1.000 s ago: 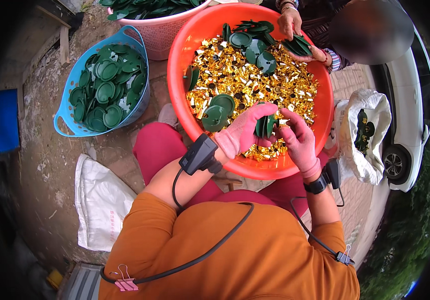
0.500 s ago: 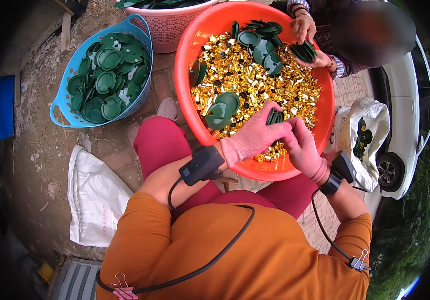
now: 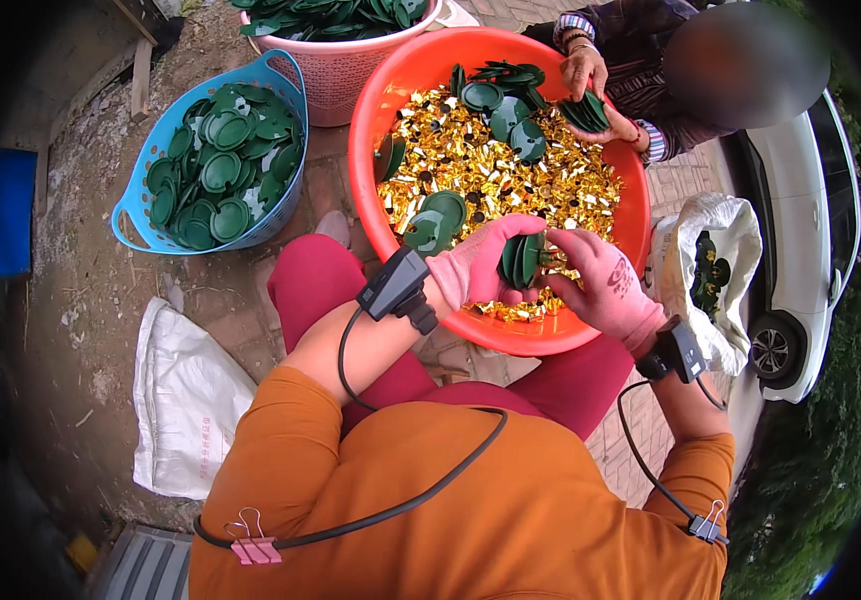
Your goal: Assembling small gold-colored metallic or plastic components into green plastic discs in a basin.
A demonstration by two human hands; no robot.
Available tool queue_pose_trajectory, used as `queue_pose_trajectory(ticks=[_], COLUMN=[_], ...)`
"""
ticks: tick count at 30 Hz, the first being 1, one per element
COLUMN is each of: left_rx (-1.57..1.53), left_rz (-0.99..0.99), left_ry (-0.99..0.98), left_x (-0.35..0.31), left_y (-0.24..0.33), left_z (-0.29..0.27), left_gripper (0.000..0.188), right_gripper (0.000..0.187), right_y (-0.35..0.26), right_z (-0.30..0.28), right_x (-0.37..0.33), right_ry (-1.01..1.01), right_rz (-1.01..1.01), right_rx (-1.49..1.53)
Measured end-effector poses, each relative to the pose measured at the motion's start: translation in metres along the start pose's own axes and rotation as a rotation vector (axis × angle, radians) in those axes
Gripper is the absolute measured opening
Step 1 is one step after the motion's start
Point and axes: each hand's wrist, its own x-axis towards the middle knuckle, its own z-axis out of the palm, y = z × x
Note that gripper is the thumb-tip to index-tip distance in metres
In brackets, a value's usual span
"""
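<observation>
Right hand [image 3: 611, 281]: had drawn back from its partner; half curled, its hold unclear.
Left hand [image 3: 481, 262]: was cupped around green discs [image 3: 522, 262], now turned face-outward.
Red tub [image 3: 635, 195]: rim curved under both hands; open room lay above gold pieces [image 3: 499, 163] beyond.

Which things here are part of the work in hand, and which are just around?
Likely part:
- left hand, holding green discs; right hand close by
- red basin of gold pieces
- blue basket of discs

Just around:
- white sack at left
- white car
</observation>
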Motion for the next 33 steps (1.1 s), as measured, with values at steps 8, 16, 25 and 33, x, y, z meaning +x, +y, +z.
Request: queue_pose_trajectory(ticks=[8, 16, 25, 33], left_rx=[-0.217, -0.137, 0.047, -0.239], left_rz=[-0.157, 0.146, 0.268, 0.298], left_ry=[-0.233, 0.002, 0.134, -0.159], left_x=[0.0, -0.011, 0.012, 0.012], left_y=[0.003, -0.004, -0.006, -0.004], left_z=[-0.015, -0.006, -0.01, -0.018], left_gripper=[0.043, 0.032, 0.027, 0.031], right_gripper=[0.043, 0.026, 0.016, 0.027], right_y=[0.017, 0.007, 0.002, 0.071], right_z=[-0.011, 0.035, 0.054, -0.033], right_x=[0.027, 0.021, 0.002, -0.109], right_ry=[-0.192, 0.0, 0.263, 1.083], right_rz=[-0.378, 0.091, 0.926, 0.719], right_rx=[-0.261, 0.122, 1.099, 1.665])
